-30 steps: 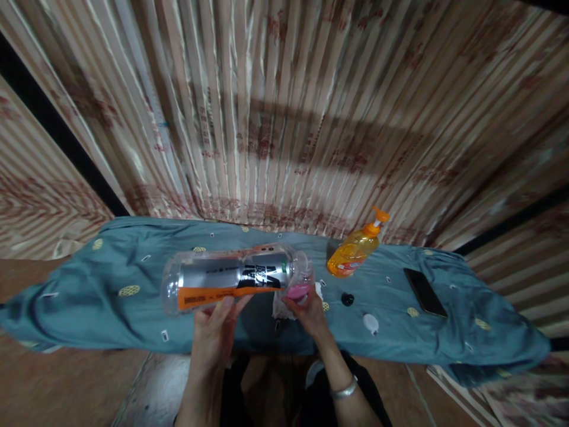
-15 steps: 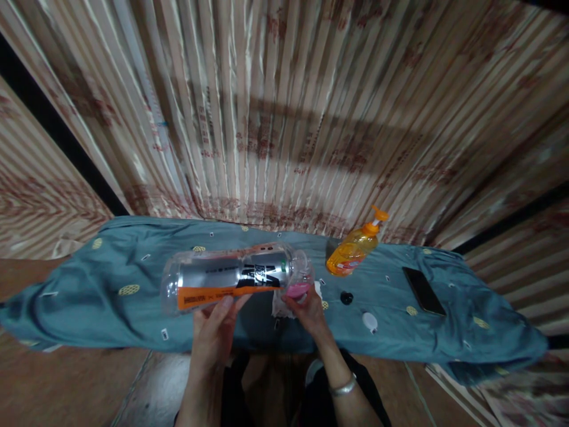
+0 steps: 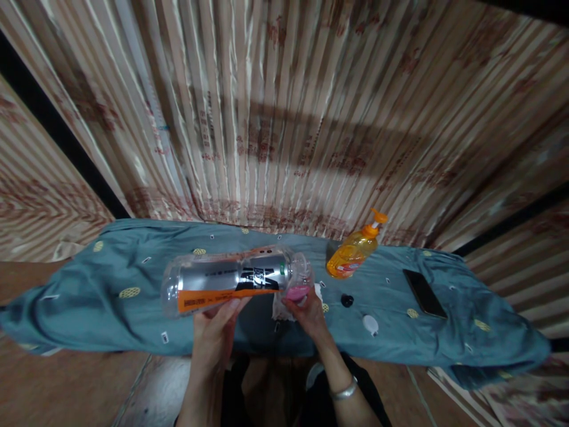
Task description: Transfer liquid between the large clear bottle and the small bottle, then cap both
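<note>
A large clear bottle [image 3: 226,279] with a silver, black and orange label lies sideways in the air above the cloth. My left hand [image 3: 219,323] is closed on its underside near the middle. At the bottle's neck end, my right hand [image 3: 307,311] holds a small clear container [image 3: 301,274] with pink in its lower part. The bottle's mouth meets or overlaps this container; the exact contact is unclear. Behind my right hand, a white tissue [image 3: 282,308] rests on the cloth.
A teal patterned cloth [image 3: 146,314] covers the table. To the right stand an orange pump bottle [image 3: 351,255], a small black cap [image 3: 347,300], a white round lid [image 3: 370,324] and a dark phone [image 3: 424,293]. A striped curtain [image 3: 275,118] hangs behind.
The view has shifted very slightly. Both hands keep their holds, and the bottle and small container remain in nearly the same place.
</note>
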The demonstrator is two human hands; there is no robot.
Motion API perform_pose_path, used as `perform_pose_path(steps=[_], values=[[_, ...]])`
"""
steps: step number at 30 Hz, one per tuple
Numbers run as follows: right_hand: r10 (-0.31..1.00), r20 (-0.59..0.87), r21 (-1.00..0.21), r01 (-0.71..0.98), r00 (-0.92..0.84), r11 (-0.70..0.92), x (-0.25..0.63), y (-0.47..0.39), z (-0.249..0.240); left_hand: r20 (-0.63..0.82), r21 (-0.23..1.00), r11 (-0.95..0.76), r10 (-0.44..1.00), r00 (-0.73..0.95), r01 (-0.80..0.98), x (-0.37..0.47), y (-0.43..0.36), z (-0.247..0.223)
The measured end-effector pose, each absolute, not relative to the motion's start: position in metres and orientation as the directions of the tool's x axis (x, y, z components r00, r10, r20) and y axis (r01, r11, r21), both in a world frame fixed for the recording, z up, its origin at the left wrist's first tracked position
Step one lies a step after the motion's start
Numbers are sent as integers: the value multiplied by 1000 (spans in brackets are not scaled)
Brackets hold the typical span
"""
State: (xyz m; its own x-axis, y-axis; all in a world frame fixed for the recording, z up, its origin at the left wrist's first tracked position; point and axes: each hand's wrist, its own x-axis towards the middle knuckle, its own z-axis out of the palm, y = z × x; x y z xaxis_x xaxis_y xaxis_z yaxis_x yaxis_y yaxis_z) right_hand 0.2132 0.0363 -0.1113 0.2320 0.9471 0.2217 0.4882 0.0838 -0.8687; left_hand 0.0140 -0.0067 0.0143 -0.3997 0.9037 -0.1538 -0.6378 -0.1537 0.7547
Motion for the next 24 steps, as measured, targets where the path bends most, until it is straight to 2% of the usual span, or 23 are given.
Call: perform_pose_path(steps=[24], values=[[947, 237, -870, 481, 217, 108, 213, 33, -105, -133, 781, -147, 910, -392, -607, 14, -6, 12]])
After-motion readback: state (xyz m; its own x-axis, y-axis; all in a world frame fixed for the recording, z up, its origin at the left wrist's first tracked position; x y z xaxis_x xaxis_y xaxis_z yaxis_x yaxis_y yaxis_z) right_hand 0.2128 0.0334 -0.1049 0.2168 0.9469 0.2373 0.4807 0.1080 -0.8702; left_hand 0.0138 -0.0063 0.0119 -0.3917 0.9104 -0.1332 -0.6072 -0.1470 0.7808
